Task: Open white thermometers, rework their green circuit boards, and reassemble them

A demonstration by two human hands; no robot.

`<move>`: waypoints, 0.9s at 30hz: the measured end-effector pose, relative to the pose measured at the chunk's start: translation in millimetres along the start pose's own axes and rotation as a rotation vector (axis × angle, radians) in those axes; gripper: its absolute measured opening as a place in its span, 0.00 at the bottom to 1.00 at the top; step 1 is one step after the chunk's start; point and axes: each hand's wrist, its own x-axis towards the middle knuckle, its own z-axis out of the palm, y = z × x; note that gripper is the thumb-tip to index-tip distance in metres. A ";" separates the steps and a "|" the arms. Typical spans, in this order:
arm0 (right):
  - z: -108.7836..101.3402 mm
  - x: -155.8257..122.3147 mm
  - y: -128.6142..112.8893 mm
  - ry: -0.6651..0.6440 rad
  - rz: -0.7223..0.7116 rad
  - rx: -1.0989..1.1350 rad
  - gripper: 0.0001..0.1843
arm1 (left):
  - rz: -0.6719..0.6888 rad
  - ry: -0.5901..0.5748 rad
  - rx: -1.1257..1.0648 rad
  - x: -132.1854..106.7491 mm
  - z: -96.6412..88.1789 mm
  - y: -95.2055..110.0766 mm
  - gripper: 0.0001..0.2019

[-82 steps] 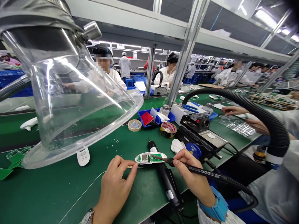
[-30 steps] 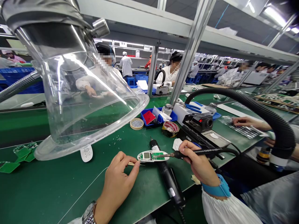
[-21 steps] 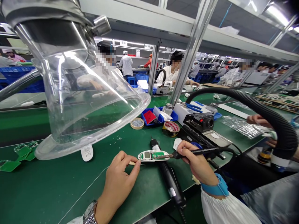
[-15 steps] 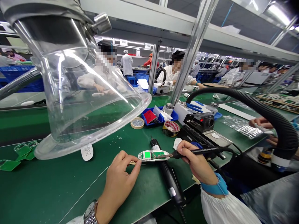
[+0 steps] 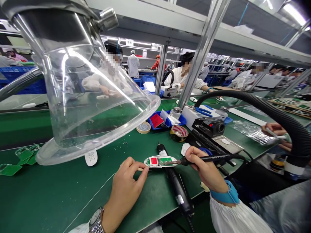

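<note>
The left hand (image 5: 125,191) pinches a thin stick (image 5: 141,169) at the white device (image 5: 160,161), which sits over the black screwdriver (image 5: 177,189) — the right hand (image 5: 206,170) grips a soldering iron (image 5: 209,158), tip at the bare board (image 5: 168,160); screen (image 5: 154,160) lit, no cover fitted.

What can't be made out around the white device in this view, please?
Head view:
Tip of the soldering iron: too small to see whether it touches the green circuit board.
Thin pale item at the left hand: mostly hidden by the fingers.
Red display: too small to read.
</note>
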 end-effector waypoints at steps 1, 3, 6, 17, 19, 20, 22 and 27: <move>-0.3 0.2 0.4 0.000 -0.001 0.000 0.08 | -0.001 0.001 -0.002 -0.2 -0.3 0.1 0.11; -0.5 0.6 0.7 0.001 -0.003 0.001 0.07 | 0.000 0.008 -0.007 -0.3 -1.1 0.2 0.11; 0.0 0.5 0.0 0.004 -0.006 0.001 0.07 | 0.010 0.033 -0.015 0.1 -3.2 0.6 0.10; -0.8 -1.5 -0.8 0.070 -0.034 0.030 0.08 | 0.065 0.137 0.016 -7.7 -23.1 -6.9 0.08; -2.4 -2.0 -2.4 0.113 -0.054 0.052 0.08 | 0.080 0.159 0.045 -9.0 -27.5 -11.3 0.08; -3.5 -2.6 -3.6 0.138 -0.063 0.063 0.09 | 0.087 0.173 0.061 -9.8 -29.8 -14.0 0.08; -6.4 -4.9 -6.5 0.192 -0.077 0.085 0.09 | 0.093 0.195 0.092 -11.7 -35.1 -20.1 0.07; -18.1 -13.8 -15.7 0.335 -0.113 0.119 0.09 | 0.085 0.236 0.175 -19.0 -51.4 -37.8 0.09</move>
